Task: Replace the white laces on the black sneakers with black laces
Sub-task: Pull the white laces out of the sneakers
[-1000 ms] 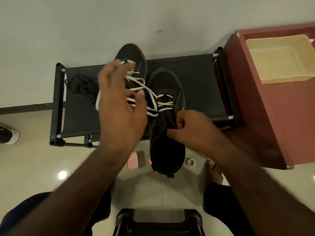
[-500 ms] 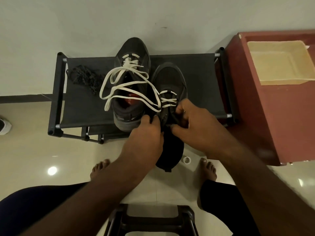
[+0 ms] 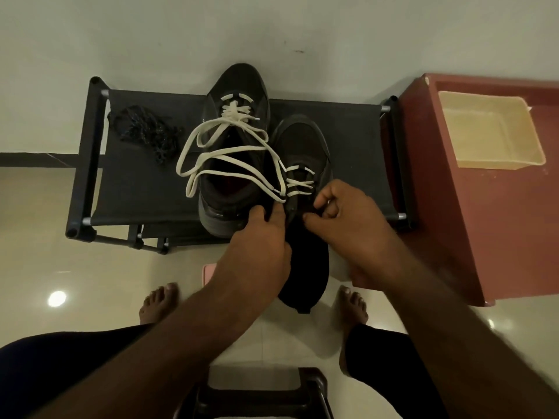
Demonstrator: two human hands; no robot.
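Observation:
Two black sneakers rest on a black fabric rack (image 3: 357, 137). The left sneaker (image 3: 239, 86) stands with its toe to the wall, its white lace (image 3: 211, 152) pulled loose in long loops. The right sneaker (image 3: 305, 146) hangs over the rack's front edge and has white lace (image 3: 298, 184) only in its lower eyelets. My left hand (image 3: 257, 246) grips this sneaker's left side by the tongue. My right hand (image 3: 348, 219) pinches its right eyelet flap with thumb and finger. A heap of black laces (image 3: 145, 131) lies at the rack's left end.
A red-brown box (image 3: 484, 237) holding a cream tray (image 3: 490, 131) stands right of the rack. My bare feet (image 3: 157, 300) are on the tiled floor, with a pink object (image 3: 208, 273) near them. A dark stool (image 3: 263, 394) is below me. The wall runs behind the rack.
My left hand dropped from the raised white lace to the right sneaker's side. The lace now lies in loops over the left sneaker. My right hand shifted slightly up the eyelets.

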